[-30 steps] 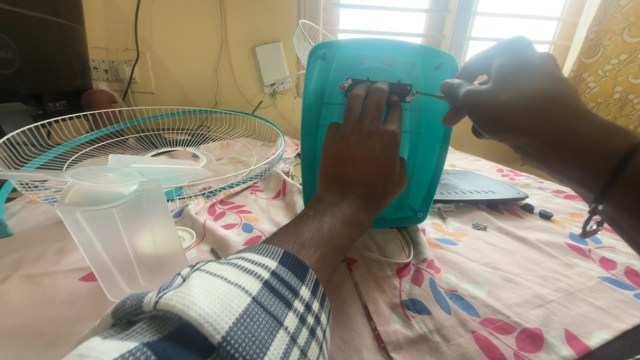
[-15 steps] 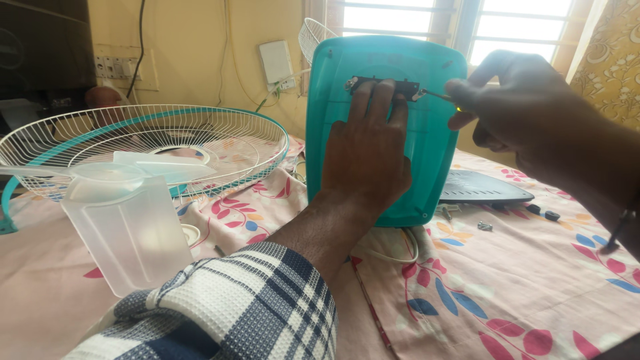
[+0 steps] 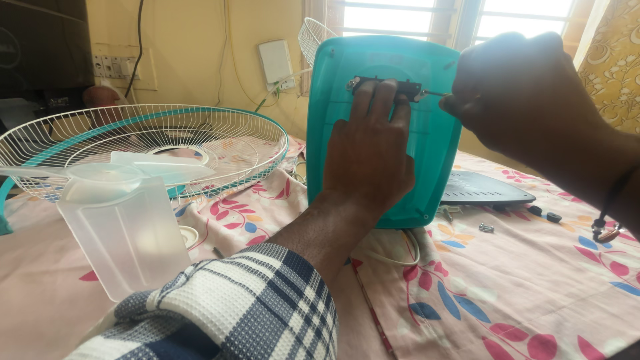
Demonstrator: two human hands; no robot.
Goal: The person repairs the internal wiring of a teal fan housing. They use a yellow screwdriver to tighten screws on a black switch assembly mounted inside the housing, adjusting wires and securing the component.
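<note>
The teal base [image 3: 383, 133] of a fan stands on edge on the flowered cloth [image 3: 533, 300], its underside facing the person. The left hand [image 3: 370, 153] lies flat against that underside, palm pressed on the plastic, fingers together and reaching up to a small dark bracket [image 3: 383, 85] near the top edge, which the fingertips hold in place. The right hand [image 3: 527, 93] is closed in a fist around the handle of a screwdriver [image 3: 435, 93]; only the thin shaft shows, running level to the right end of the bracket, where its tip appears to sit on a screw.

The step in hand looks like turning that screw while the left hand steadies both bracket and base; whether it goes in or comes out cannot be told. The next move calls for keeping the shaft square to the screw head and the base propped firmly, since it stands only on its rim and could tip or slide on the cloth.

To the left lies a white wire guard [image 3: 140, 147] with a teal rim, and in front of it a clear blade [image 3: 123, 220]. Behind the base, on the right, rests a flat grey device [image 3: 483, 190], with a few small screws [image 3: 487, 228] and dark bits [image 3: 543, 215] loose on the cloth beside it. A pale cable [image 3: 400, 257] curls beneath the base.
</note>
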